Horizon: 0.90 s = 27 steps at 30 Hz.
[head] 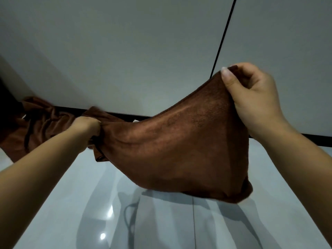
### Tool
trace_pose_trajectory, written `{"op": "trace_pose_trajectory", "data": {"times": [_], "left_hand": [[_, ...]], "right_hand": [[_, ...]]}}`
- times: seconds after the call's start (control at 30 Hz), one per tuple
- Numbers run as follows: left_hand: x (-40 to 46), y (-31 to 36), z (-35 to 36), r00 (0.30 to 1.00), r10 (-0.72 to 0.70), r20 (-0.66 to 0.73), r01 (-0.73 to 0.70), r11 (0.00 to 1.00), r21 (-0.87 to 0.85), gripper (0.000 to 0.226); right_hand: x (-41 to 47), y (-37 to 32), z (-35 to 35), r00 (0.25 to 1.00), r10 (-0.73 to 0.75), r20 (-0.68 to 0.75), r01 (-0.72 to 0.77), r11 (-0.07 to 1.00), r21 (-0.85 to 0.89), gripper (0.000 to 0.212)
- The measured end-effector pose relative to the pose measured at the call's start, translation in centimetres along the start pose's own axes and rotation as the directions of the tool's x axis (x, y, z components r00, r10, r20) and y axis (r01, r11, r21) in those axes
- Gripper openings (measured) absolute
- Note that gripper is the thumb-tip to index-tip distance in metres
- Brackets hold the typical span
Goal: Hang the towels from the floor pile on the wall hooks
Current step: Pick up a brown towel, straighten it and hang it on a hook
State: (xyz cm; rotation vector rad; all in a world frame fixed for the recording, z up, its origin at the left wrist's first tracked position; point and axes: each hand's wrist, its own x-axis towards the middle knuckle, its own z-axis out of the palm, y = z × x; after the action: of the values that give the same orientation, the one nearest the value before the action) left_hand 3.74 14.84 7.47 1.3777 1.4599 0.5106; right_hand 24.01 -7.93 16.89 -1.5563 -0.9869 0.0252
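Towel pile cut off at left

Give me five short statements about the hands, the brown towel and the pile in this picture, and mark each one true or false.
1. The right hand pinches a top corner of the brown towel. True.
2. The left hand is open and touches nothing. False: it grips the towel's other end, fingers curled round the cloth.
3. The towel already hangs on a wall hook. False: it is held up between both hands, and no hook is in view.
4. More brown cloth lies in a pile at the foot of the wall, to the left. True.
5. The floor under the towel is dark carpet. False: it is pale, glossy tile that shows reflections.
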Motion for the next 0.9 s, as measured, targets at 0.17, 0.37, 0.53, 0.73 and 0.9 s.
{"op": "trace_pose_trajectory", "data": {"times": [0.17,0.37,0.53,0.73,0.9], "left_hand": [[-3.3,1.2,2.2,0.936,0.246,0.251,-0.299,0.933,0.199,0.021],[-8.1,6.0,4.7,0.719,0.38,0.581,-0.395,0.912,-0.108,0.012],[-10.4,8.2,5.4,0.552,0.548,0.629,-0.484,0.824,-0.293,0.025],[-11.2,8.2,5.9,0.542,0.582,0.607,-0.457,0.809,-0.368,0.009],[-11.8,8.4,5.9,0.552,0.582,0.597,-0.495,0.805,-0.328,0.006]], "right_hand": [[-0.6,-0.6,1.2,0.98,-0.109,0.165,0.108,0.994,0.013,0.017],[-1.1,-1.2,2.0,0.963,-0.097,0.252,0.075,0.992,0.097,0.016],[-1.3,-1.3,1.9,0.951,-0.075,0.299,0.047,0.994,0.1,0.018],[-1.2,-1.2,1.6,0.958,-0.048,0.283,0.011,0.991,0.13,0.015],[-1.2,-1.0,1.6,0.958,-0.033,0.284,-0.007,0.99,0.139,0.013]]}}
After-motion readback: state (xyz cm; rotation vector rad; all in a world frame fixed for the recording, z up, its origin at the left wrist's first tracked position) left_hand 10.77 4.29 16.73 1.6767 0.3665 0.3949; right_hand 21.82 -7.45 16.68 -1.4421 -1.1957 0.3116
